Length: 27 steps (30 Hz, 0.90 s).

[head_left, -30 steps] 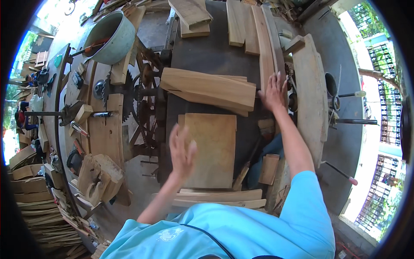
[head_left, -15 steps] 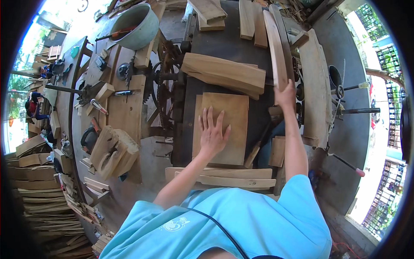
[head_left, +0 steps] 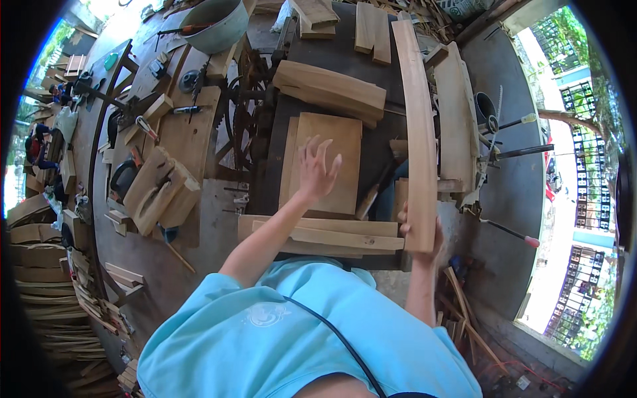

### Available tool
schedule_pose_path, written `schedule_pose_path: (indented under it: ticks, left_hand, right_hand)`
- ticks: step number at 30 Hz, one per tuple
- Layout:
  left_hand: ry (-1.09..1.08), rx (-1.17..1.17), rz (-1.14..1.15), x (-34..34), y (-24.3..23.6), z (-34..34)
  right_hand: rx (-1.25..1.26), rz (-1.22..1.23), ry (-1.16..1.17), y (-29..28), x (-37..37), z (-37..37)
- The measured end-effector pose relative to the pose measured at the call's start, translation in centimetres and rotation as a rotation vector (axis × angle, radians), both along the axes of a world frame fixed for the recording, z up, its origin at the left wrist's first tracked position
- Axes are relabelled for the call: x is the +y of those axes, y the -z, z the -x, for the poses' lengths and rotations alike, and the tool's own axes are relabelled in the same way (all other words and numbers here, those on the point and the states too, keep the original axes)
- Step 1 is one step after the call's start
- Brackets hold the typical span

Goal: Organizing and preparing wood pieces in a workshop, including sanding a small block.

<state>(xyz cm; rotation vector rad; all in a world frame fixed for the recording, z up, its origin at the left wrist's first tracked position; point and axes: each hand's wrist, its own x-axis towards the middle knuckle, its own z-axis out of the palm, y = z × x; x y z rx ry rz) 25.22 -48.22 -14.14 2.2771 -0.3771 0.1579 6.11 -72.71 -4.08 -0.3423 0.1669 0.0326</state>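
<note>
My right hand (head_left: 423, 233) grips the near end of a long, slightly curved wooden plank (head_left: 417, 132), its fingers wrapped round both edges. The plank points away from me along the right side of the dark work table (head_left: 265, 169). Over a flat square wooden board (head_left: 342, 159) in the middle, my left hand (head_left: 317, 166) holds nothing, its fingers apart and a little bent; whether it touches the board I cannot tell. Beyond the board lies a thick wooden block (head_left: 332, 89). A brush-like tool (head_left: 381, 182) rests right of the board.
Curved wooden strips (head_left: 325, 234) lie along the table's near edge. On the left bench (head_left: 206, 116) are hand tools, a carved wooden block (head_left: 162, 189) and a grey tub (head_left: 215, 30). Clamp bars (head_left: 524, 151) stick out at the right. Stacked planks (head_left: 60, 305) fill the lower left.
My right hand has drawn the plank toward me, and now holds its near end. The left hand's fingers have bent and lifted from lying flat on the board.
</note>
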Motion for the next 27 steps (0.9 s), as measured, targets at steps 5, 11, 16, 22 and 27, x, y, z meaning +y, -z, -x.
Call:
schedule_pose_path:
  ticks: [5,11,16,22,27]
  left_hand:
    - [0.169,0.743,1.012,-3.7,-5.3,0.8]
    - [0.02,1.132,1.337,-3.4,-9.9,2.3]
    - [0.062,0.971,1.091,-2.0,-12.7,2.1]
    - [0.045,0.521,0.8,-3.8,-12.2,1.2]
    - [0.023,0.498,0.64,-3.4,-12.0,-0.4]
  right_hand:
    - [0.079,0.496,-0.051,-2.1,4.5,4.0]
    - [0.081,1.754,-0.205,-6.1,9.0,2.8]
    - [0.085,1.706,-0.337,-3.1,12.7,2.2]
    - [0.023,1.662,-0.181,-0.1,10.8,-2.7]
    - [0.116,2.171,0.404,3.3,-1.9,-11.2]
